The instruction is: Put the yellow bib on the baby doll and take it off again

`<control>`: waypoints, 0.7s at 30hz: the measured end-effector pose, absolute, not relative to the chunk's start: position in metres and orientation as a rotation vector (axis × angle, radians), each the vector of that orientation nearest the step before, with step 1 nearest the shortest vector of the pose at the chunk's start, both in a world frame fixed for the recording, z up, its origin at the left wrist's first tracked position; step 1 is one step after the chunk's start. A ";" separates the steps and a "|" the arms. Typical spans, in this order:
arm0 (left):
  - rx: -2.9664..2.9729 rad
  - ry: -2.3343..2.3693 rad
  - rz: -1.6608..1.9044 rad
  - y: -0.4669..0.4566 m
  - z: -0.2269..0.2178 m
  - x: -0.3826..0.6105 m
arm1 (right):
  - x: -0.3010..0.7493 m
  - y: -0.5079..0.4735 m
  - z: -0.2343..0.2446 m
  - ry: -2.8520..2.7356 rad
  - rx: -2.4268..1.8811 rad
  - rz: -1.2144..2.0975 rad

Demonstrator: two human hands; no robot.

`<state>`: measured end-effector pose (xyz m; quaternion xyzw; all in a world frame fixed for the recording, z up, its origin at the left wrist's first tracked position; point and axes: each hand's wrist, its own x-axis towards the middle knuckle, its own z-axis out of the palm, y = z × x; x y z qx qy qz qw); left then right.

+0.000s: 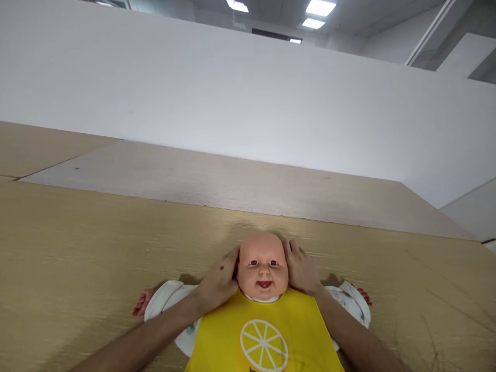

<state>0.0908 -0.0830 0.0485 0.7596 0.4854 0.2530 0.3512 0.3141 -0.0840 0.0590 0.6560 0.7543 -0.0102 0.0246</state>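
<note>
A baby doll lies on its back on the wooden table, its bald head toward the wall. Over its chest is a yellow bib with a white citrus-slice print, reaching up to the neck. My left hand curls in against the left side of the doll's head and neck, its fingertips hidden behind. On the opposite side my right hand has bent fingers close against the head. Whatever either hand grips behind the neck is out of sight. White sleeves cover the doll's outstretched arms.
The wooden tabletop spreads around the doll. Beyond it runs a paler board, meeting a white partition wall. Ceiling lights show above the wall.
</note>
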 end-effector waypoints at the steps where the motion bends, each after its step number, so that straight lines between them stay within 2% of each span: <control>1: 1.972 1.246 0.660 -0.083 0.049 0.091 | 0.314 -0.085 0.060 2.331 2.031 -0.038; 7: 2.041 1.242 0.611 -0.085 0.054 0.086 | 0.313 -0.090 0.070 2.428 2.064 -0.027; 14: 2.302 1.322 0.221 -0.081 0.057 0.075 | 0.319 -0.085 0.070 2.435 2.098 -0.369; 21: 2.456 1.263 0.200 -0.084 0.079 0.061 | 0.327 -0.076 0.072 2.476 2.216 -0.725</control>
